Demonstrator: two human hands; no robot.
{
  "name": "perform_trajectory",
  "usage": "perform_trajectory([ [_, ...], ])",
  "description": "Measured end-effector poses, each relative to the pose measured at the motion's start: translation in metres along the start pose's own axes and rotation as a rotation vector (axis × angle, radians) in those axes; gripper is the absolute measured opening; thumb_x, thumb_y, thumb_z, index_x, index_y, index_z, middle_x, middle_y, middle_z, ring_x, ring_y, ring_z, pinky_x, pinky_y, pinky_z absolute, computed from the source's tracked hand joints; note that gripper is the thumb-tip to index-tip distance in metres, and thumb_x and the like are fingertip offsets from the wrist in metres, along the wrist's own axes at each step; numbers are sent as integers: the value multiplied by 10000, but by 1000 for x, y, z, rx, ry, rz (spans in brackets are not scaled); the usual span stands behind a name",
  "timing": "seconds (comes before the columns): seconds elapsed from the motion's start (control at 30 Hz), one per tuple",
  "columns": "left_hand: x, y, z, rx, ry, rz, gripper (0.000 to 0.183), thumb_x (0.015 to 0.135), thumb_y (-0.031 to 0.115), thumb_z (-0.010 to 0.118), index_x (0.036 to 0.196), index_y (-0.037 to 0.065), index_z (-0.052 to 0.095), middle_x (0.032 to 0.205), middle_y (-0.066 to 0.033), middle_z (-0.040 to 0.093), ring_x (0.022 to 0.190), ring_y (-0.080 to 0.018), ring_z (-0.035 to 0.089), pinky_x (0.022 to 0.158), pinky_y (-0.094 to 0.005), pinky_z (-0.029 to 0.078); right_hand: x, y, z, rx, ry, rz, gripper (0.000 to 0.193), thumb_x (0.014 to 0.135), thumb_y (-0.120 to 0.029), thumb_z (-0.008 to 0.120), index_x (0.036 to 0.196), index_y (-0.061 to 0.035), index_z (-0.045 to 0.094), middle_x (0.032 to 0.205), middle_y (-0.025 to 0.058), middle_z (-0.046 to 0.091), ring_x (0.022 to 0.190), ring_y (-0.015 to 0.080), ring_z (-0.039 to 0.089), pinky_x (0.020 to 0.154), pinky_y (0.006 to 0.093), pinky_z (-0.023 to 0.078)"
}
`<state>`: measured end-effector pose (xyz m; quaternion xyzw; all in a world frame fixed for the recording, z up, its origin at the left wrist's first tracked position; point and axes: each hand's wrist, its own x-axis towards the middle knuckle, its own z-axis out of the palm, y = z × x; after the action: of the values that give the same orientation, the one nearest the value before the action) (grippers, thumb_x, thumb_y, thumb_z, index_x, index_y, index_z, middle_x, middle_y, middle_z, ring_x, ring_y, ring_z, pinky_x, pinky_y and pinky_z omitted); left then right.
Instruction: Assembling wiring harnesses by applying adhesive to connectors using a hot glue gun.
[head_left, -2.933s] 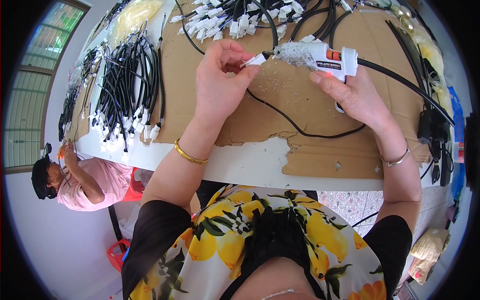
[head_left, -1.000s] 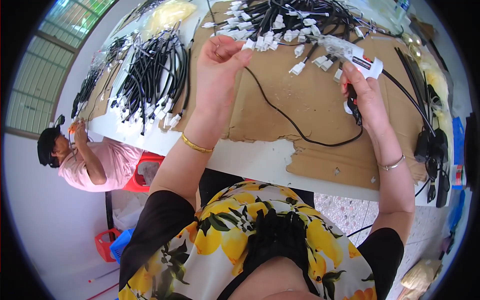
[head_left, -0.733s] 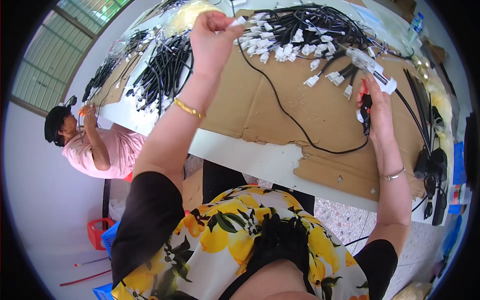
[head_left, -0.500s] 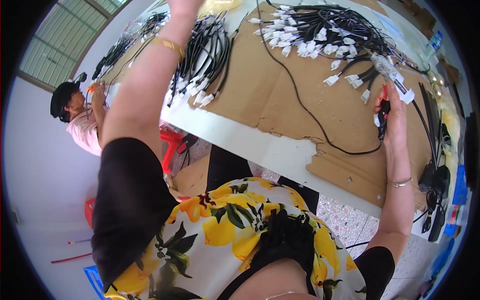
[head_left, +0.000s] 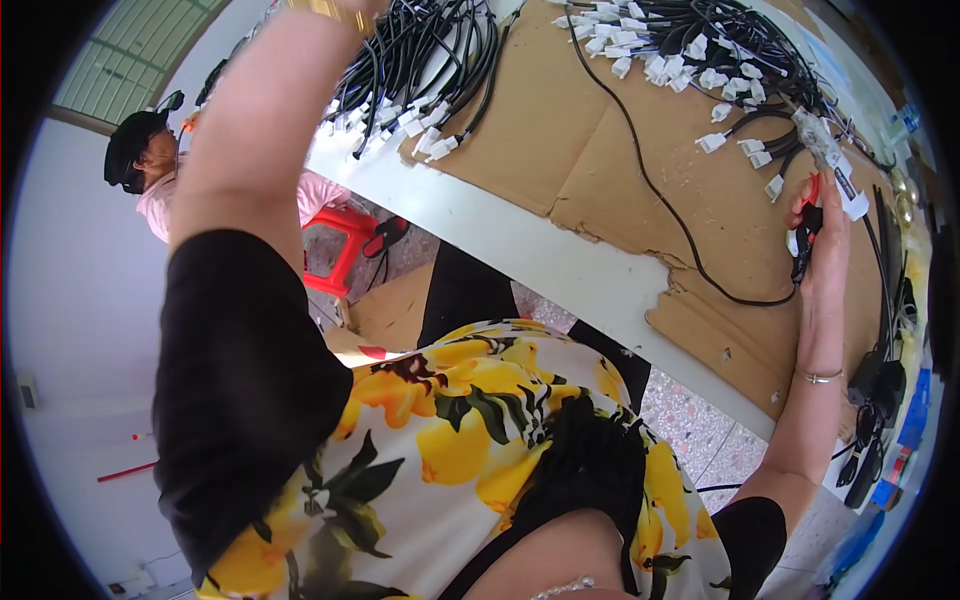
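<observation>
On the right of the table, my right hand (head_left: 830, 235) is closed around a small red-and-black hand tool (head_left: 805, 235); its exact kind I cannot make out. A thin black cord (head_left: 640, 150) meets the tool's lower end. Just beyond the fingers lies a clear plastic-wrapped piece (head_left: 822, 138) with a white label. Beyond it spreads a heap of black cables with white connectors (head_left: 710, 80). My left arm stretches to the top edge, where a gold bracelet (head_left: 345, 12) circles the wrist; its hand is almost wholly cut off and its fingers are hidden. Nearest that wrist is another cable bundle (head_left: 420, 60).
Brown cardboard (head_left: 610, 190) with a torn front edge covers much of the white table (head_left: 530, 235). Black adapters and cords (head_left: 875, 400) lie at the right edge. A co-worker in a black cap (head_left: 135, 150) is at the left, with a red stool (head_left: 340, 245) nearby.
The whole view has shifted, so the table sits higher and further right. My left hand has slid almost out at the top edge. My right hand keeps its hold on the tool.
</observation>
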<state>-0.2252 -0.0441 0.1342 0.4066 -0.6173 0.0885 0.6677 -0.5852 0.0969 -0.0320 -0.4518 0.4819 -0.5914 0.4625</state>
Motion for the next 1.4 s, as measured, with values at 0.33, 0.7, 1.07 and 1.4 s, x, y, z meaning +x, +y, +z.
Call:
perform_trajectory([
  [0.33,-212,13,-53,-239,-239,-562,202,670,44,691,793,8,534,693,-26,597,581,-93,542,550,-219,446,-2,-3,1,-27,-4,12,262,902,-304,457,781,-74,487,632,-2,453,558,65,409,516,197,334],
  [0.7,-234,0,-95,332,-505,-218,209,650,62,679,801,61,533,721,-51,614,552,-193,552,545,-298,449,-3,-5,5,-64,-23,17,264,902,-308,455,781,-75,487,621,-3,447,549,63,382,508,190,306],
  [1.07,-219,-4,-110,431,-520,109,203,640,25,662,809,47,551,757,-70,626,721,-260,587,665,-345,465,-3,-5,3,-80,33,23,263,898,-315,463,796,-77,505,623,-7,480,546,51,418,503,182,331],
  [1.4,-185,-34,-122,-30,-630,-472,207,874,15,435,1074,0,484,989,-133,610,840,-169,617,700,-238,469,-1,-3,-8,-38,4,-3,243,900,-302,466,828,-75,509,658,-1,482,576,58,418,508,188,324],
])
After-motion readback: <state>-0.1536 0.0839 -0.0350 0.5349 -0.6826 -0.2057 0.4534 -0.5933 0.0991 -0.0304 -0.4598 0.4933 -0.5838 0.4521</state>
